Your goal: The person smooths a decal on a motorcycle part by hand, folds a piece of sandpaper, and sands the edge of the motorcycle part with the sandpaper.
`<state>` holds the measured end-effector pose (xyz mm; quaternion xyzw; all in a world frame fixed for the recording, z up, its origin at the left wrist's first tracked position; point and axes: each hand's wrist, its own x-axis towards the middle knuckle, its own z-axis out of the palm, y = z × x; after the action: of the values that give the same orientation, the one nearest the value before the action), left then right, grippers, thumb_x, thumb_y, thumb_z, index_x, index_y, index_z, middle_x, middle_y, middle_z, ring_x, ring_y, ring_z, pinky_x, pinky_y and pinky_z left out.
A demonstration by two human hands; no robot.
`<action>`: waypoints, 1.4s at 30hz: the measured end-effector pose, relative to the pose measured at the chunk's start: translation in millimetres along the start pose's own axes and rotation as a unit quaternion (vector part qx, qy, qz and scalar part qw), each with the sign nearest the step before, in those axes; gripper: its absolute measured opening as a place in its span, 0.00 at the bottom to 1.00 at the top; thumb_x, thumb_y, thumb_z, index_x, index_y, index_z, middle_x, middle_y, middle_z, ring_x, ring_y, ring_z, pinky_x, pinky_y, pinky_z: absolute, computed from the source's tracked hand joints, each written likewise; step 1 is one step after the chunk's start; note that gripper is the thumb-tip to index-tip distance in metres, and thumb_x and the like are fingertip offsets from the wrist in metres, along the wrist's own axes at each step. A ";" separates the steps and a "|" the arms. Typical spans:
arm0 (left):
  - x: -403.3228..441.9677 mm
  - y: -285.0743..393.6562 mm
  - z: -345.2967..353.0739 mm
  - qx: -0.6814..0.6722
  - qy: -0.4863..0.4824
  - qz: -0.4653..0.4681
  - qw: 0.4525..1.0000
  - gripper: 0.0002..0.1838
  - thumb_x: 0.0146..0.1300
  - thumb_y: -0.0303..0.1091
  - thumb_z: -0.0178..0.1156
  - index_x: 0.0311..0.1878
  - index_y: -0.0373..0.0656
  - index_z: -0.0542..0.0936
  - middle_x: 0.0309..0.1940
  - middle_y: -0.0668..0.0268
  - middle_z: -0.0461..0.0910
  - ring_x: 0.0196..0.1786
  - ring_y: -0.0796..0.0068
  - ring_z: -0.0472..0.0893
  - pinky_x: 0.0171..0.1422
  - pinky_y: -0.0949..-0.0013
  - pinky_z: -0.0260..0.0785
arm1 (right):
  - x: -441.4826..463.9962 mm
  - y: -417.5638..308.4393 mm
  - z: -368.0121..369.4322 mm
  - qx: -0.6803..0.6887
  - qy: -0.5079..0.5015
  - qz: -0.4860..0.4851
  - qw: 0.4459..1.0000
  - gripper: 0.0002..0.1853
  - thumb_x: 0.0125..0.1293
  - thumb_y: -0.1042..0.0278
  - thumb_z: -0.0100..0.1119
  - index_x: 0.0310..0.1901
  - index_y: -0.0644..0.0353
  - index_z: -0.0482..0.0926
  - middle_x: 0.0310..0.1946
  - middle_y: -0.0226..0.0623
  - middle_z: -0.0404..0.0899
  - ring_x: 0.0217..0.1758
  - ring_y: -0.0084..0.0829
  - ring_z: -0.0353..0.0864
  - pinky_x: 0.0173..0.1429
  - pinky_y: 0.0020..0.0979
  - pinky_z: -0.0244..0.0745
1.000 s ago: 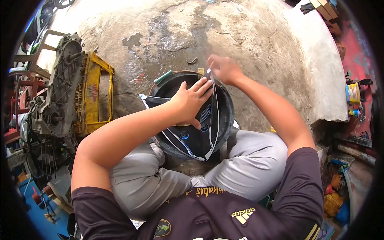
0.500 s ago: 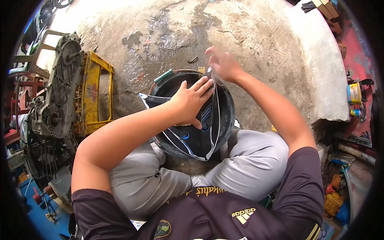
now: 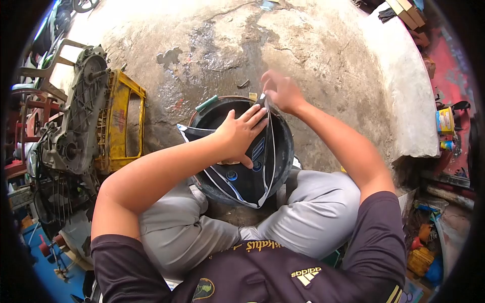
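Observation:
A black triangular panel with white edge lines and blue-and-white markings lies across the top of a round black basin between my legs. My left hand rests flat on the panel with its fingers spread towards the far tip. My right hand is at that far tip, its fingers curled in and partly blurred. Thumb and fingertips come together beside the white edge; what they pinch, if anything, I cannot make out. A green cylindrical piece sits on the basin's far left rim.
On the left stand a yellow crate and a grey metal engine casing. A pale concrete ledge runs along the right. Small tools and parts lie at the lower right. Wet concrete floor stretches ahead.
The view has shifted slightly. My left hand stays flat on the panel, and my right hand keeps to the far tip with only a small movement of its fingers.

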<state>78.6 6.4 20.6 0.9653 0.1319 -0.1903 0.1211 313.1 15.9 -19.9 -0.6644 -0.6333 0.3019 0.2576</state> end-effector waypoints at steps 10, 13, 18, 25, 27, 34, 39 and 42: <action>0.2 1.1 1.0 0.008 0.002 0.000 1.000 0.74 0.47 0.72 0.78 0.89 0.41 0.51 0.91 0.55 0.46 0.92 0.56 0.43 0.83 0.35 0.60 | -3.1 3.3 4.1 0.006 0.017 -0.029 0.999 0.12 0.66 0.81 0.62 0.50 0.61 0.78 0.35 0.46 0.89 0.42 0.46 0.92 0.49 0.43 0.84; 0.0 0.3 0.7 0.005 0.000 0.000 1.000 0.74 0.47 0.71 0.79 0.89 0.41 0.52 0.91 0.55 0.46 0.92 0.56 0.43 0.82 0.35 0.60 | -2.4 0.2 2.4 0.012 0.017 -0.034 0.999 0.11 0.65 0.81 0.62 0.49 0.61 0.78 0.35 0.46 0.89 0.41 0.46 0.92 0.49 0.43 0.84; -1.1 -0.2 -0.2 -0.004 0.005 -0.002 1.000 0.74 0.47 0.71 0.79 0.89 0.41 0.53 0.91 0.55 0.46 0.92 0.56 0.43 0.82 0.35 0.60 | 7.4 -4.2 2.2 -0.035 0.008 -0.052 0.998 0.11 0.65 0.82 0.60 0.48 0.63 0.78 0.35 0.48 0.89 0.42 0.49 0.91 0.49 0.44 0.84; -0.3 1.2 2.8 0.001 0.012 -0.001 1.000 0.74 0.46 0.72 0.79 0.88 0.41 0.54 0.90 0.55 0.47 0.92 0.57 0.44 0.82 0.35 0.60 | -3.3 -0.6 0.5 -0.052 -0.004 -0.045 0.998 0.10 0.66 0.77 0.63 0.49 0.59 0.80 0.38 0.48 0.90 0.45 0.52 0.92 0.50 0.46 0.84; -1.0 0.3 1.3 0.001 0.011 -0.004 1.000 0.74 0.46 0.72 0.79 0.88 0.41 0.54 0.90 0.55 0.47 0.92 0.57 0.44 0.82 0.35 0.60 | 0.8 -2.1 -0.5 -0.016 -0.010 -0.041 0.999 0.09 0.67 0.76 0.64 0.48 0.59 0.80 0.38 0.48 0.90 0.45 0.52 0.92 0.51 0.45 0.83; -0.6 0.3 5.0 -0.003 0.024 0.003 1.000 0.74 0.45 0.72 0.79 0.88 0.41 0.53 0.90 0.55 0.47 0.92 0.56 0.44 0.81 0.35 0.61 | -2.7 -3.1 6.0 -0.025 0.028 -0.029 0.999 0.09 0.66 0.79 0.60 0.47 0.62 0.79 0.35 0.48 0.89 0.42 0.48 0.92 0.49 0.43 0.84; 0.8 0.8 3.7 0.005 0.019 -0.006 1.000 0.74 0.46 0.72 0.79 0.88 0.41 0.54 0.90 0.55 0.47 0.92 0.56 0.44 0.81 0.36 0.62 | -1.0 -0.5 -0.5 0.003 -0.007 -0.024 1.000 0.09 0.66 0.75 0.66 0.47 0.62 0.80 0.38 0.49 0.90 0.45 0.50 0.91 0.51 0.43 0.83; -0.5 0.7 2.1 -0.001 0.017 -0.002 1.000 0.74 0.47 0.72 0.78 0.88 0.41 0.54 0.90 0.55 0.47 0.92 0.56 0.44 0.82 0.36 0.61 | 5.9 -5.9 -2.6 -0.006 -0.006 -0.010 1.000 0.09 0.67 0.75 0.66 0.47 0.62 0.80 0.38 0.49 0.90 0.46 0.51 0.91 0.51 0.43 0.82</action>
<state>77.7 5.0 19.0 0.9679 0.1362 -0.1745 0.1190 311.0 22.2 -14.3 -0.6575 -0.6432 0.2998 0.2532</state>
